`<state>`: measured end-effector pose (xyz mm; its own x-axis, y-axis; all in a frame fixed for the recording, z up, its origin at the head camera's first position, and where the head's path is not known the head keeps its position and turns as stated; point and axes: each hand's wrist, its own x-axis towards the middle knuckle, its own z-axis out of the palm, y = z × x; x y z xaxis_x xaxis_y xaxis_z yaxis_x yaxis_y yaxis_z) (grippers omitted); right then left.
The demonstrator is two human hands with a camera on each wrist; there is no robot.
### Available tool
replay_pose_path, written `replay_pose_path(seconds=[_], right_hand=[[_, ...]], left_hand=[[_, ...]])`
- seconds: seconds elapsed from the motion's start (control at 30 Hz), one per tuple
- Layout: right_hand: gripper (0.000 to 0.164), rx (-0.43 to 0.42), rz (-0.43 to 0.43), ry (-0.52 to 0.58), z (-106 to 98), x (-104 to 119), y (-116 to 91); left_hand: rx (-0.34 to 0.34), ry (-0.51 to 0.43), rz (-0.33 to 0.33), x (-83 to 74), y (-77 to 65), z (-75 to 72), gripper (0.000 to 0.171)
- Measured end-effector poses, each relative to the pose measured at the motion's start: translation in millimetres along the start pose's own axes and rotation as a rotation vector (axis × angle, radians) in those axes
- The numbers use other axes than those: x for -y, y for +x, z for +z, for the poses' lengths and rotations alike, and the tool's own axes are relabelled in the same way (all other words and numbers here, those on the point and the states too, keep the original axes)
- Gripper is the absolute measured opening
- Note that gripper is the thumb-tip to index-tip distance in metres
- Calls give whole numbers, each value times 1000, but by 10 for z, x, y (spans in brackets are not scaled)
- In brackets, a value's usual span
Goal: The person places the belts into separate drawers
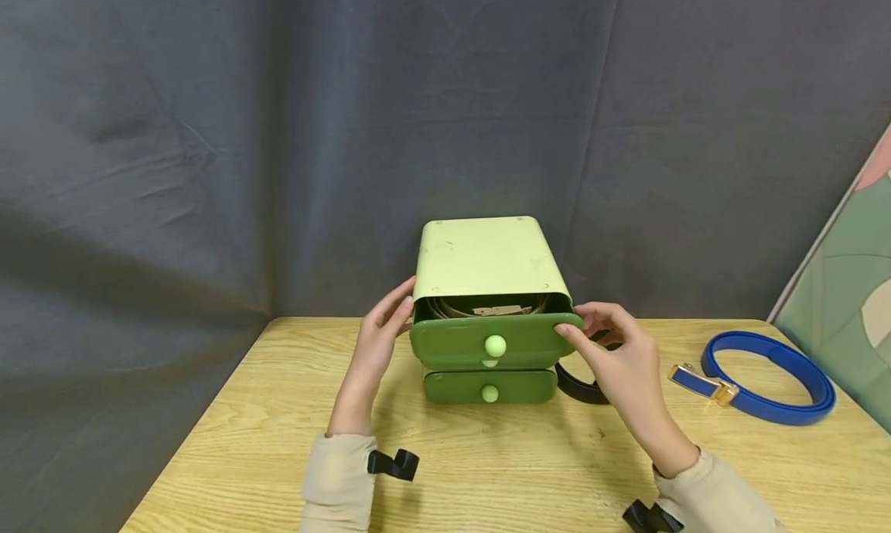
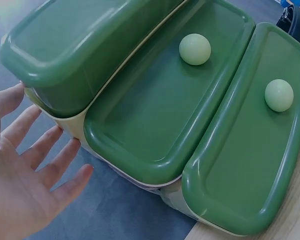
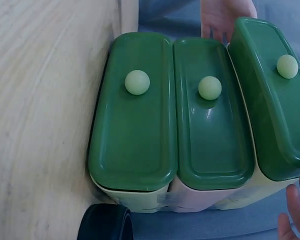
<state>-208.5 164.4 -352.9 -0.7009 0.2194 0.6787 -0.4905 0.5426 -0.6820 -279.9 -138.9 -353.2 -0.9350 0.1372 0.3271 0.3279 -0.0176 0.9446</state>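
Observation:
A small cabinet (image 1: 490, 258) with a pale yellow-green top stands on the table, its green top drawer (image 1: 445, 346) pulled partly out. Inside that drawer lies a coiled brown belt (image 1: 442, 309). The middle drawer (image 3: 215, 140) and bottom drawer (image 1: 452, 388) are closed, each with a round pale knob. My left hand (image 1: 372, 347) is at the cabinet's left side; in the left wrist view its spread fingers (image 2: 47, 142) reach the casing's edge. My right hand (image 1: 623, 359) has its thumb on the top drawer's right front edge, the other fingers beside the drawer, partly hidden.
A coiled blue belt (image 1: 786, 413) with a gold buckle lies on the table (image 1: 501, 471) to the right. Behind my right hand is a black belt (image 1: 581, 390), close to the cabinet. A grey curtain (image 1: 445, 131) hangs behind, and a patterned panel (image 1: 849, 285) stands far right.

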Motion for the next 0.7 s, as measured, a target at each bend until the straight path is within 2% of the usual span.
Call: replay_pose_path(seconds=[0.37, 0.7], right_hand=[[33, -64, 31, -2, 154, -91, 183], [27, -75, 104, 29, 209, -136, 245]], left_hand=[[3, -10, 24, -15, 6, -6, 43], [-8, -7, 16, -20, 0, 0, 43]])
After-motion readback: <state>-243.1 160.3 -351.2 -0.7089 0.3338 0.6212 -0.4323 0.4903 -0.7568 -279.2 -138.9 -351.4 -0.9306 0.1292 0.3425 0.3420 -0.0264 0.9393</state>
